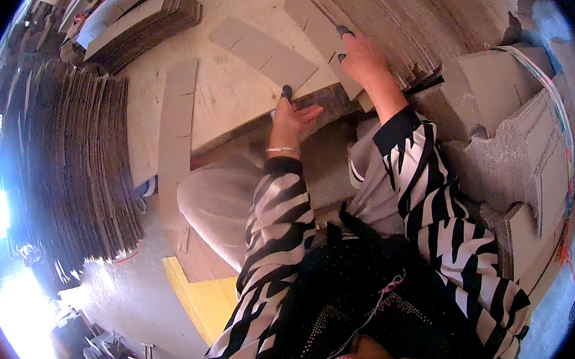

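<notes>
My left hand (293, 120) is at the near edge of the wooden table, fingers stretched out and apart. Its dark-capped fingertip is by the near end of a slotted grey cardboard strip (261, 53) lying on the tabletop. My right hand (367, 65) is farther right, its dark-capped fingers closed on the edge of a second cardboard strip (314, 28). That strip lies slantwise along a large stack of cardboard pieces (397, 25). Part of it is hidden under my right hand.
The pale wooden table (151, 92) carries another slotted strip (177, 115) on its left. A tall cardboard stack (70, 160) stands at far left, with a smaller bundle (144, 23) behind. On the right are folded cardboard pieces (494, 88) and a loop of coloured cords (560, 101).
</notes>
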`<state>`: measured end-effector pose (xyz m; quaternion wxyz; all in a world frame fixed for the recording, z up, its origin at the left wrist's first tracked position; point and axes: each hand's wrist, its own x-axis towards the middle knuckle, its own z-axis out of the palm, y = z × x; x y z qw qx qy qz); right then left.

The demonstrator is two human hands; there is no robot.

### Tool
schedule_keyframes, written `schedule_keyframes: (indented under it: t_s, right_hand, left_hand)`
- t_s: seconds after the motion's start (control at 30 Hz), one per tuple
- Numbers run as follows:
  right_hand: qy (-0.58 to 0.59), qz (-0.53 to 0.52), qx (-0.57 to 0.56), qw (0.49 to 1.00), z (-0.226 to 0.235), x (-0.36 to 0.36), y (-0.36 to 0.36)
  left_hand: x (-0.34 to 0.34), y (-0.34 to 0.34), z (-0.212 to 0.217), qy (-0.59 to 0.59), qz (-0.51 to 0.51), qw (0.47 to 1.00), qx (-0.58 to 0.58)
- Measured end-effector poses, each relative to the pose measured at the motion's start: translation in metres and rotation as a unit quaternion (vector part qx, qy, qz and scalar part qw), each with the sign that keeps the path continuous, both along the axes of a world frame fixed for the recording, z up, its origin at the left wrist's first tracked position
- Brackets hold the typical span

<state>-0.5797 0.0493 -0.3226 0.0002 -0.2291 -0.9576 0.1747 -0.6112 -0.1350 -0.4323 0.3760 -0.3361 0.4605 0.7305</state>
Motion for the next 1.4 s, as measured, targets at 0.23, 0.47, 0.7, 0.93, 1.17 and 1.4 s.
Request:
schedule_keyframes:
  t_s: [0.23, 0.47, 0.7, 0.93, 1.17, 1.4]
  right_hand:
    - [0.211, 0.109, 0.078, 0.968, -0.025, 0.001, -0.009]
    - [0.024, 0.201, -0.182, 0.962, -0.049, -0.001, -0.066]
    - [0.208, 0.193, -0.280, 0.917, -0.043, -0.003, -0.093]
    - [0.221, 0.178, -0.242, 0.928, -0.024, -0.001, -0.035]
    - [0.220, 0.159, -0.208, 0.940, -0.027, -0.004, -0.044]
    - [0.182, 0.165, -0.204, 0.948, -0.015, 0.005, -0.035]
  left_hand:
    - [0.031, -0.005, -0.042, 0.157, 0.026, 0.983, 0.091]
    - [0.081, -0.055, -0.019, 0.212, 0.048, 0.967, 0.135]
    - [0.135, -0.148, 0.126, 0.530, -0.007, 0.843, -0.090]
    - [0.169, -0.109, 0.237, 0.690, -0.074, 0.694, 0.192]
    - [0.172, -0.108, 0.244, 0.695, -0.123, 0.678, 0.206]
    - [0.173, -0.113, 0.251, 0.699, -0.126, 0.662, 0.237]
